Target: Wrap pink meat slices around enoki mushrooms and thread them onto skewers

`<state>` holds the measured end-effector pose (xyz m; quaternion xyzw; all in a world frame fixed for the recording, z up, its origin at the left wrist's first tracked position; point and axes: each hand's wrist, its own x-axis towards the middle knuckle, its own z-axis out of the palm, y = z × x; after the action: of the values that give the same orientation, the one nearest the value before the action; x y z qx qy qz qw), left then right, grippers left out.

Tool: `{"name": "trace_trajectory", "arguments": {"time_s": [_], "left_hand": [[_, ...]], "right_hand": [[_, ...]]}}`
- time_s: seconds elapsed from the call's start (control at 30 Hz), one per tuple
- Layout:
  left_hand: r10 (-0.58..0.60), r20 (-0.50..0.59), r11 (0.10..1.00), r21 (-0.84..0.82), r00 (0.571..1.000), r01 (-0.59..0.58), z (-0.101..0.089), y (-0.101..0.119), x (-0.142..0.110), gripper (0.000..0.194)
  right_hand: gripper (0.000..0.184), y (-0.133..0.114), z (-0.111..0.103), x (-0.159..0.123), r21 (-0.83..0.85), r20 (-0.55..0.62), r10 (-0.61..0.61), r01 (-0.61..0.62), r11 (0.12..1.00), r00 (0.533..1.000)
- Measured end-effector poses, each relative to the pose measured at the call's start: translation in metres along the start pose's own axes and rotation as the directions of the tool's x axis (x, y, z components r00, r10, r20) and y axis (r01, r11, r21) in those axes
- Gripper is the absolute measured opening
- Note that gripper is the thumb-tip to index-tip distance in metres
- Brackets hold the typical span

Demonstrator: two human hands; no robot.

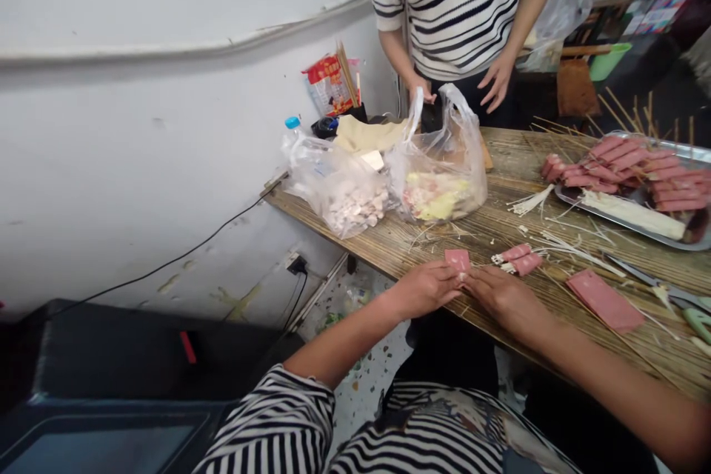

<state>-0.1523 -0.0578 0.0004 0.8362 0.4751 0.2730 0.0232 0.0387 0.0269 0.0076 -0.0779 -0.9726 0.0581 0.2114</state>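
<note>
At the near table edge, my left hand (426,287) and my right hand (503,298) meet with fingertips pinched on a pink ham slice (457,259). A small whitish end shows between the fingertips; the rest of what lies under them is hidden. Just right of the slice are finished-looking ham rolls (522,259) with white enoki mushroom ends poking out. Loose enoki strands (581,255) lie beyond my right hand. A flat stack of ham slices (605,301) rests on the wood to the right, beside scissors (697,311) with green handles.
A metal tray (627,232) holds skewered ham rolls (622,159) and a pale enoki bundle (633,215). Two plastic bags of food, one left (355,204) and one right (438,192), stand at the back. Across the wooden table (505,152), a person in stripes (461,7) touches the right bag.
</note>
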Motion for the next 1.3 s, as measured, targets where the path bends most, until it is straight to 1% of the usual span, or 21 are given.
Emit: {"name": "trace_trajectory", "arguments": {"time_s": [0.1, 0.2, 0.27, 0.33, 0.43, 0.5, 0.53, 0.6, 0.7, 0.87, 0.93, 1.0, 1.07, 1.17, 1.23, 1.3], "left_hand": [[-0.045, -0.058, 0.999, -0.021, 0.997, 0.044, 0.007, -0.001, -0.003, 0.024], [-0.064, -0.096, 0.994, -0.096, 0.993, 0.055, 0.009, -0.003, -0.006, 0.021], [-0.113, -0.117, 0.98, -0.177, 0.987, 0.091, 0.007, -0.002, -0.007, 0.019], [-0.198, -0.128, 0.946, -0.284, 0.972, 0.155, 0.004, -0.001, -0.007, 0.017], [-0.328, -0.108, 0.865, -0.434, 0.938, 0.252, 0.0, 0.003, -0.005, 0.018], [-0.394, -0.097, 0.826, -0.474, 0.914, 0.306, -0.001, 0.005, -0.004, 0.019], [-0.407, -0.098, 0.821, -0.475, 0.908, 0.316, 0.0, 0.005, -0.004, 0.02], [-0.381, -0.116, 0.84, -0.457, 0.917, 0.292, 0.002, 0.004, -0.004, 0.021], [-0.264, -0.152, 0.904, -0.385, 0.952, 0.189, 0.004, 0.001, -0.006, 0.025], [-0.098, -0.143, 0.988, -0.133, 0.985, 0.079, 0.004, 0.003, -0.008, 0.029], [-0.044, -0.124, 0.999, -0.03, 0.991, 0.04, 0.003, 0.004, -0.008, 0.026], [-0.002, -0.096, 0.999, 0.039, 0.995, 0.006, 0.003, 0.004, -0.007, 0.025], [-0.009, -0.071, 0.996, 0.086, 0.997, 0.015, 0.003, 0.004, -0.005, 0.025], [-0.073, -0.068, 0.989, 0.122, 0.995, 0.081, 0.002, 0.006, -0.003, 0.027], [-0.115, -0.07, 0.988, 0.098, 0.991, 0.122, 0.001, 0.007, -0.001, 0.028], [-0.146, -0.06, 0.988, 0.039, 0.988, 0.148, -0.001, 0.009, 0.002, 0.028]], "right_hand": [[0.026, -0.004, 0.003, 0.002, 0.196, -0.079, 0.188, -0.169, 0.966, 0.979], [0.024, -0.009, 0.003, 0.003, 0.35, -0.107, 0.299, -0.245, 0.904, 0.948], [0.022, -0.012, 0.003, 0.003, 0.42, -0.102, 0.346, -0.275, 0.865, 0.933], [0.022, -0.013, 0.003, 0.002, 0.458, -0.091, 0.383, -0.303, 0.836, 0.919], [0.024, -0.012, 0.005, 0.002, 0.461, -0.064, 0.427, -0.353, 0.814, 0.902], [0.024, -0.012, 0.007, 0.004, 0.444, -0.065, 0.446, -0.374, 0.814, 0.893], [0.025, -0.012, 0.007, 0.005, 0.434, -0.067, 0.451, -0.381, 0.816, 0.89], [0.026, -0.012, 0.008, 0.006, 0.414, -0.068, 0.459, -0.394, 0.821, 0.886], [0.029, -0.011, 0.01, 0.008, 0.372, -0.059, 0.464, -0.412, 0.832, 0.884], [0.029, -0.008, 0.011, 0.009, 0.312, -0.024, 0.462, -0.432, 0.846, 0.887], [0.03, -0.008, 0.011, 0.009, 0.292, -0.021, 0.458, -0.433, 0.853, 0.889], [0.03, -0.007, 0.011, 0.009, 0.275, -0.016, 0.458, -0.436, 0.857, 0.889], [0.029, -0.007, 0.011, 0.009, 0.268, -0.005, 0.466, -0.447, 0.853, 0.885], [0.028, -0.007, 0.012, 0.01, 0.27, 0.013, 0.494, -0.478, 0.836, 0.87], [0.028, -0.005, 0.014, 0.011, 0.264, 0.026, 0.506, -0.494, 0.828, 0.862], [0.028, -0.004, 0.014, 0.011, 0.246, 0.036, 0.517, -0.509, 0.825, 0.855]]}}
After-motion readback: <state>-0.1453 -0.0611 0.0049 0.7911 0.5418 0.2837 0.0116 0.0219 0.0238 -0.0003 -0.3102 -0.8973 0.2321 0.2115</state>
